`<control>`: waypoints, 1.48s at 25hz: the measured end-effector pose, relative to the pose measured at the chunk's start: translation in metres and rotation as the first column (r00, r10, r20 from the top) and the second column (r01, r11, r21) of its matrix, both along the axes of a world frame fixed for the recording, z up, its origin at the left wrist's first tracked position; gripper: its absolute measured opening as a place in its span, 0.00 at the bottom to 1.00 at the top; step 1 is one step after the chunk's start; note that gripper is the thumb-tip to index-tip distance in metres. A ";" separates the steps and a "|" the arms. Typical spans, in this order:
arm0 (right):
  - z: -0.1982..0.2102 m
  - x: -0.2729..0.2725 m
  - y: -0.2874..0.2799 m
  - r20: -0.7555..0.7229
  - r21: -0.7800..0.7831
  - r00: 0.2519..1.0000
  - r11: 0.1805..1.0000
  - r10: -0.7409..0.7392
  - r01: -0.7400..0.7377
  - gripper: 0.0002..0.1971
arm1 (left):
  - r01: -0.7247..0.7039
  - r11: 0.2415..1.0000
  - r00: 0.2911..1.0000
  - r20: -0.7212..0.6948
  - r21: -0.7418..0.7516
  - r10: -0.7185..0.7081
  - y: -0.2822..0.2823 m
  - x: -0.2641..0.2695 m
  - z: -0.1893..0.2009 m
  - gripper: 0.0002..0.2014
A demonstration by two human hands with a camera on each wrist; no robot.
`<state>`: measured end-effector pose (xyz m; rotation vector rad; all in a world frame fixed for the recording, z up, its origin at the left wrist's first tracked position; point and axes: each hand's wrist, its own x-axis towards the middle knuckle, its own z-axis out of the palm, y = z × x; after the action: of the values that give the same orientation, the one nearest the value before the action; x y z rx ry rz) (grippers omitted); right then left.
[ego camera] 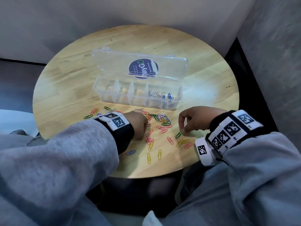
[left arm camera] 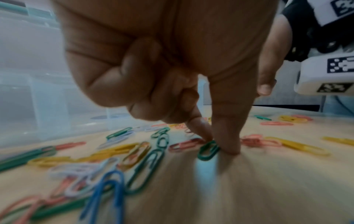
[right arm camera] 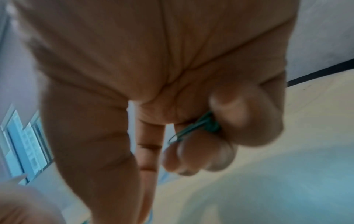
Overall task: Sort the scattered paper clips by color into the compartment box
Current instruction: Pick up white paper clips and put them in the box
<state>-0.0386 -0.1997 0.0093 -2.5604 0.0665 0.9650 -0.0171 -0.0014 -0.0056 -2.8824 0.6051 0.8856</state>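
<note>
— Wood, pale and smooth: that round table [ego camera: 91,51] is the biggest thing, and its slick top gives clips nothing to catch on.

— Next down?

— Clear hard plastic, the compartment box [ego camera: 138,93], lid thrown back, standing just beyond the scatter. Thin stiff dividers; silver clips lie in one compartment near its right end, blue ones in the rightmost.

— And the hands?

— My left hand [left arm camera: 153,68] has thumb and forefinger tips down on the wood, pinching at one green paper clip [left arm camera: 207,150], the other fingers curled in. My right hand [ego camera: 193,119] reaches thumb and forefinger toward another green clip [ego camera: 178,134]; whether they touch it I cannot tell. Its curled fingers [right arm camera: 249,118] already pinch green clips [right arm camera: 199,125] against the palm.

— How will the scattered paper clips [ego camera: 156,121] handle?

— Feather-light, I'd judge: springy bent wire in a glossy coloured coating, flat against the table, so slippery. Best to press one rounded end so the other tips up, then nip it across the loops. Tangled ones in the heap near the box may drag neighbours along.
</note>
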 end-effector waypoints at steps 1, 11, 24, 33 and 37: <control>-0.004 -0.002 0.001 -0.008 -0.028 1.000 0.999 0.027 -0.027 0.06 | -0.020 1.000 1.000 -0.006 -0.003 0.020 0.001 0.000 0.000 0.07; -0.020 0.000 0.020 -0.002 -0.163 0.977 0.964 0.213 -0.211 0.05 | -0.083 0.996 0.995 -0.054 -0.008 0.083 0.011 0.003 0.001 0.05; -0.005 0.006 0.001 0.021 0.258 0.994 0.961 -0.111 0.102 0.08 | -0.649 0.479 0.751 -0.598 -0.591 0.281 0.027 0.017 0.021 0.14; -0.006 0.006 0.006 -0.120 0.446 0.950 0.840 -0.288 0.311 0.16 | -0.918 -0.012 0.389 -0.905 -0.397 0.176 0.035 0.021 0.027 0.18; -0.013 0.007 0.012 -0.165 0.452 0.928 0.811 -0.333 0.372 0.11 | -0.940 -0.038 0.331 -0.931 -0.340 0.155 0.031 0.022 0.025 0.21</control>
<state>-0.0311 -0.1881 -0.0034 -1.9630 0.2822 0.8118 0.0053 0.0300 0.0196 -3.7369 -0.9254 2.6938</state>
